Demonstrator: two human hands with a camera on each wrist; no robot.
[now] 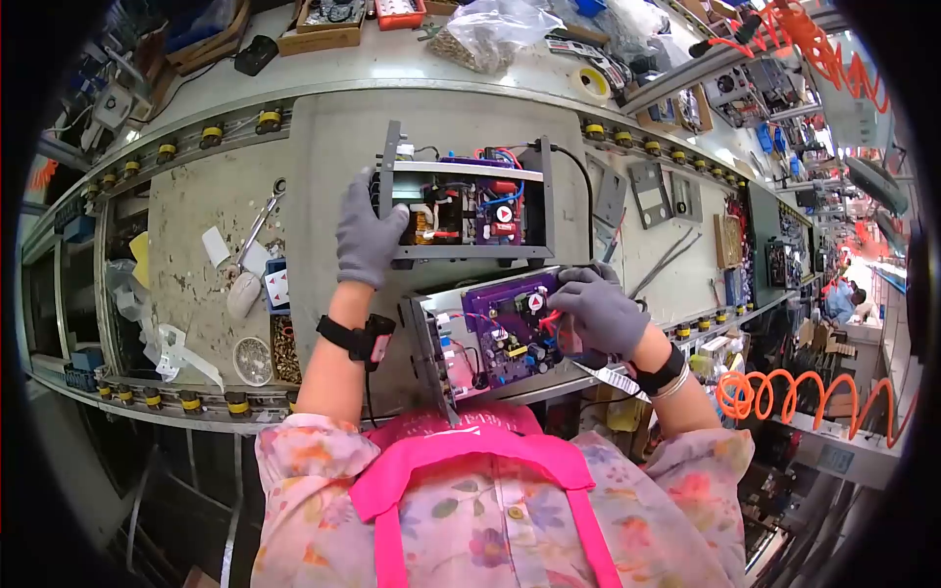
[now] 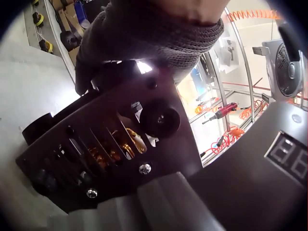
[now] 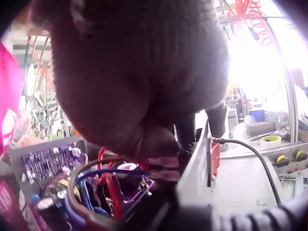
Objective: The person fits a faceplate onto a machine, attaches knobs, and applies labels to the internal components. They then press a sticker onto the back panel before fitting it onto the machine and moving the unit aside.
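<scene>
My gloved left hand (image 1: 368, 235) grips the left end of an open metal machine chassis (image 1: 470, 252), with its thumb on the inner side. Inside sit a purple circuit board (image 1: 498, 211), copper coils and red and blue wires. In the left wrist view, a slotted end panel (image 2: 110, 154) shows copper coils behind it. Nearer the body lies a second open chassis (image 1: 428, 338), tilted, carrying another purple board (image 1: 500, 328). My gloved right hand (image 1: 600, 312) holds its right end. In the right wrist view, the fingertips curl at the metal panel (image 3: 195, 168), beside red-sleeved wire terminals (image 3: 163, 168).
A wrench (image 1: 257, 230), a mouse (image 1: 244, 294) and a dish of small parts (image 1: 253, 361) lie left. Grey metal panels (image 1: 649, 194) and black cables (image 1: 667, 265) lie right. Roller rails (image 1: 211, 137) edge the bench. A coiled orange hose (image 1: 804, 397) hangs at right.
</scene>
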